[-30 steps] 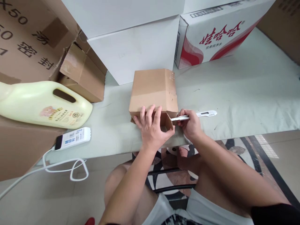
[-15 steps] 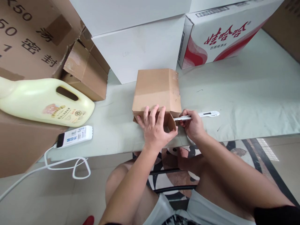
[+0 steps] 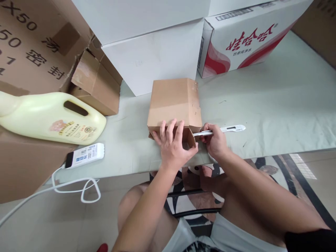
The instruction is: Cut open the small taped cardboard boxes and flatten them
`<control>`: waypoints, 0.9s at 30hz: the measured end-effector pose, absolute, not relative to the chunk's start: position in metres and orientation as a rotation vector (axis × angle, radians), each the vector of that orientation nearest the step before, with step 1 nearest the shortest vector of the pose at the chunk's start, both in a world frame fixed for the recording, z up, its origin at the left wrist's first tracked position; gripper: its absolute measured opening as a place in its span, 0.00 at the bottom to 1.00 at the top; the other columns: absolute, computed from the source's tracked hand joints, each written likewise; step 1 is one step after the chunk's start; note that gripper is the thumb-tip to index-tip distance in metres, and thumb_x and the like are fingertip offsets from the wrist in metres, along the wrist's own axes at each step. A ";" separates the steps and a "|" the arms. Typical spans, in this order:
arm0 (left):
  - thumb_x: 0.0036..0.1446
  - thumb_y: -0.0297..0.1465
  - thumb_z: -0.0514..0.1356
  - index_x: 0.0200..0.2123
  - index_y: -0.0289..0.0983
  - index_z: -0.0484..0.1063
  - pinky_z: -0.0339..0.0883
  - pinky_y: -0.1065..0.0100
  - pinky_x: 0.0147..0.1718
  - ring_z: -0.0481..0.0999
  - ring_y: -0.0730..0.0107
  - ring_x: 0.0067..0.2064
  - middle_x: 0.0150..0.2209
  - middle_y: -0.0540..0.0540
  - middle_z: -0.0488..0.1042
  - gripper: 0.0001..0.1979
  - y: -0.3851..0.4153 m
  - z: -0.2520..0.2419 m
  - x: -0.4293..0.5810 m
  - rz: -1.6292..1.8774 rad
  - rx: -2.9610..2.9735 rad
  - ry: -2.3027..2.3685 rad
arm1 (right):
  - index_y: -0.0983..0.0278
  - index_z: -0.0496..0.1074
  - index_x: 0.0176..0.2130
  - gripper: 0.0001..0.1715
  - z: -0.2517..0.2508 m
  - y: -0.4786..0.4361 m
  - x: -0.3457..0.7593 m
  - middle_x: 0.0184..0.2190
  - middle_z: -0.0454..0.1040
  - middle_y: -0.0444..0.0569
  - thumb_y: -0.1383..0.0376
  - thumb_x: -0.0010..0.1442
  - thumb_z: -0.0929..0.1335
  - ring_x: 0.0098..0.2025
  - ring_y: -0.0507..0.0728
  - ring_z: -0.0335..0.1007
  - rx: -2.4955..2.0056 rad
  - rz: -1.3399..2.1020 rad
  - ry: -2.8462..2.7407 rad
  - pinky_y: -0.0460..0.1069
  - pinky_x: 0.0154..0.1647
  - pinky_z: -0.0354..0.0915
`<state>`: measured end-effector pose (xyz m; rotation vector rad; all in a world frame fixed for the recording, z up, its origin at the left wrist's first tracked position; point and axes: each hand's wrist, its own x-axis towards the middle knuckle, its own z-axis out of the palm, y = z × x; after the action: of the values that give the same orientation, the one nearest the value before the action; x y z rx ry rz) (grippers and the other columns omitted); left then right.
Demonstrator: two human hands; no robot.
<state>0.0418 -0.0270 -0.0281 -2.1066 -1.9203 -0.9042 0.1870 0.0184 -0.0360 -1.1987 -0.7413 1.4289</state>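
Observation:
A small brown cardboard box [image 3: 169, 99] lies on the pale green cloth, with an opened flap [image 3: 191, 137] at its near right corner. My left hand [image 3: 172, 148] grips the near side of the box: the fingertips rest along its top edge and the thumb presses on the flap. In my right hand [image 3: 215, 141] is a white utility knife [image 3: 233, 128], closed in the fingers. Its blade end points left and reaches the flap; the exact tip is hidden by the cardboard. The box's inside is mostly hidden behind my left hand.
White cartons [image 3: 157, 59] stand behind the box, beside a white-and-red carton [image 3: 244, 42]. At the left are a cream jug [image 3: 47, 115], a white device [image 3: 85, 155] with a cable, and brown cartons [image 3: 97, 85]. The table's cloth edge [image 3: 126, 172] runs above my knees.
Both hands stay nearly in place on the box and the knife. The view has shifted slightly; the knife's blade end sits a touch further left and lower along the flap.

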 end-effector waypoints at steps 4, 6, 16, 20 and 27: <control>0.50 0.42 0.67 0.63 0.38 0.71 0.44 0.27 0.68 0.60 0.29 0.70 0.63 0.31 0.71 0.37 -0.026 -0.030 0.041 -0.932 -2.109 -1.890 | 0.60 0.61 0.18 0.15 -0.039 0.018 0.187 0.15 0.62 0.41 0.58 0.53 0.64 0.18 0.50 0.57 -1.204 1.424 -0.767 0.48 0.22 0.55; 0.49 0.42 0.68 0.63 0.37 0.71 0.43 0.27 0.68 0.60 0.28 0.70 0.63 0.30 0.71 0.37 -0.024 -0.031 0.042 -0.952 -2.096 -1.887 | 0.60 0.61 0.18 0.15 -0.039 0.018 0.188 0.15 0.62 0.41 0.58 0.53 0.63 0.18 0.50 0.57 -1.207 1.417 -0.765 0.48 0.22 0.55; 0.49 0.43 0.68 0.63 0.38 0.71 0.44 0.27 0.67 0.59 0.28 0.71 0.63 0.30 0.71 0.38 -0.024 -0.032 0.042 -0.922 -2.097 -1.901 | 0.59 0.62 0.17 0.15 -0.037 0.018 0.188 0.14 0.62 0.42 0.59 0.52 0.64 0.19 0.51 0.56 -1.196 1.429 -0.752 0.49 0.22 0.54; 0.49 0.43 0.68 0.62 0.38 0.71 0.44 0.27 0.67 0.59 0.28 0.71 0.63 0.30 0.70 0.37 -0.024 -0.031 0.043 -0.936 -2.096 -1.907 | 0.59 0.62 0.18 0.16 -0.037 0.017 0.188 0.15 0.62 0.42 0.58 0.54 0.64 0.19 0.51 0.57 -1.209 1.416 -0.769 0.49 0.22 0.54; 0.49 0.43 0.68 0.63 0.37 0.71 0.45 0.26 0.67 0.58 0.27 0.71 0.63 0.30 0.70 0.38 -0.024 -0.031 0.043 -0.932 -2.099 -1.922 | 0.59 0.63 0.16 0.16 -0.036 0.018 0.188 0.14 0.62 0.42 0.60 0.52 0.64 0.19 0.51 0.56 -1.209 1.428 -0.731 0.49 0.22 0.53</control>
<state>0.0433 -0.0241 -0.0307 -2.0990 -1.9219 -0.9322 0.1877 0.0184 -0.0356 -1.2092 -0.7310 1.4285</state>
